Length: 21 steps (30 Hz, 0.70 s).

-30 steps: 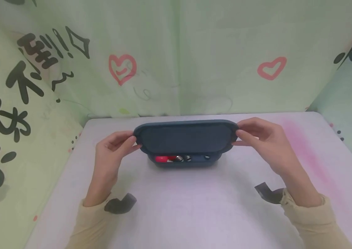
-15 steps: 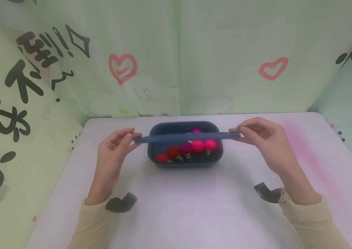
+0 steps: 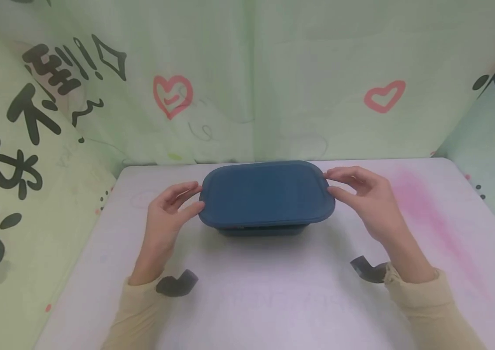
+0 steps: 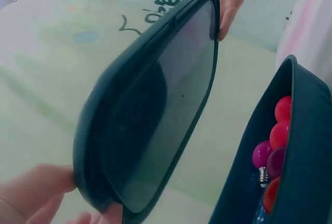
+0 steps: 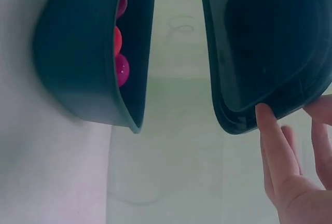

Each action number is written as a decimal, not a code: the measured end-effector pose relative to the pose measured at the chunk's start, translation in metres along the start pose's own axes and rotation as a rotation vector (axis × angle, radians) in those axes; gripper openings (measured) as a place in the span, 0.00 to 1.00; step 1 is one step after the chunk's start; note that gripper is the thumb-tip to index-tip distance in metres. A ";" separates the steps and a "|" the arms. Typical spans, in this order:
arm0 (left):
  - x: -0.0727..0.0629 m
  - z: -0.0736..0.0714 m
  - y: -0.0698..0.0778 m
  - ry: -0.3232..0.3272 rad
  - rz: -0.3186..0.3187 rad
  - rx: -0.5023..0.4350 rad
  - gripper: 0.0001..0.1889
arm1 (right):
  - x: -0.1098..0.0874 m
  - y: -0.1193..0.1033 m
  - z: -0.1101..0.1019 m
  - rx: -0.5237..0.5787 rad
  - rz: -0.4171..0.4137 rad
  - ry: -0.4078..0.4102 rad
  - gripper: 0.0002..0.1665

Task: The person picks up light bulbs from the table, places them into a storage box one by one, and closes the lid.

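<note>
A dark blue lid (image 3: 267, 194) hangs level over a matching deep box (image 3: 260, 232) on the table, hiding most of it in the head view. My left hand (image 3: 166, 218) pinches the lid's left end between thumb and fingers. At the right end, my right hand (image 3: 370, 199) holds the rim the same way. Both wrist views show a gap between lid and box. Inside the box lie several small round bulbs, red, pink and purple; one purple bulb (image 4: 262, 154) shows a metal screw base. The lid's underside (image 5: 270, 42) has a raised inner rim.
The white table (image 3: 274, 301) has a pink smear on its right side. Behind it hangs a pale green curtain (image 3: 300, 97) with hearts and black writing, and more cloth closes off both sides. A dark curved piece (image 3: 177, 283) sits at the left cuff.
The lid has swung from upright, through edge-on, to lying flat above the box, covering the bulbs from the head view. Both hands have drawn slightly inward with it.
</note>
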<state>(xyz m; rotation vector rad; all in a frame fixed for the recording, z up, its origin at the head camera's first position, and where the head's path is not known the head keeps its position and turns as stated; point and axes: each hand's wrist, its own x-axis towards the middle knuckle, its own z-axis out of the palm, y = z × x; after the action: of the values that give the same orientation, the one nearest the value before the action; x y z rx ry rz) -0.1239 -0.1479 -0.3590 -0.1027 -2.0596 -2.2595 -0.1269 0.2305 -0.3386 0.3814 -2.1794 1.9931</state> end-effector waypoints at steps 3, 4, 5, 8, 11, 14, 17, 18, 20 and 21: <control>0.001 -0.001 -0.005 -0.005 -0.024 -0.026 0.26 | -0.001 0.005 0.002 0.049 0.016 0.002 0.18; 0.001 -0.001 -0.007 -0.008 -0.036 -0.035 0.27 | -0.001 0.007 0.003 0.061 0.024 0.003 0.19; 0.002 -0.002 -0.009 -0.011 -0.045 -0.041 0.28 | -0.001 0.008 0.003 0.067 0.036 0.003 0.21; 0.003 -0.002 -0.013 -0.016 -0.077 -0.038 0.30 | -0.002 0.012 0.005 0.041 0.083 0.001 0.24; 0.004 -0.003 -0.018 -0.013 -0.108 -0.004 0.31 | -0.001 0.016 0.006 -0.055 0.123 -0.009 0.27; 0.005 -0.003 -0.022 -0.007 -0.127 0.027 0.30 | 0.000 0.021 0.007 -0.155 0.145 -0.026 0.30; 0.007 -0.004 -0.027 -0.005 -0.139 0.045 0.29 | 0.001 0.027 0.007 -0.206 0.157 -0.039 0.31; 0.008 -0.004 -0.028 -0.005 -0.142 0.047 0.29 | 0.001 0.029 0.007 -0.210 0.162 -0.041 0.31; 0.009 -0.004 -0.031 -0.006 -0.148 0.055 0.29 | 0.003 0.033 0.008 -0.219 0.168 -0.048 0.31; 0.010 -0.004 -0.033 -0.004 -0.151 0.061 0.29 | 0.003 0.035 0.008 -0.224 0.169 -0.050 0.30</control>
<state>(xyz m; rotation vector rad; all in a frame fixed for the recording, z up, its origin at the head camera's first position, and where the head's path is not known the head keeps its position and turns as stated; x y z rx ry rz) -0.1371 -0.1494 -0.3908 0.0543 -2.2069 -2.2773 -0.1400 0.2250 -0.3717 0.2248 -2.5094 1.8071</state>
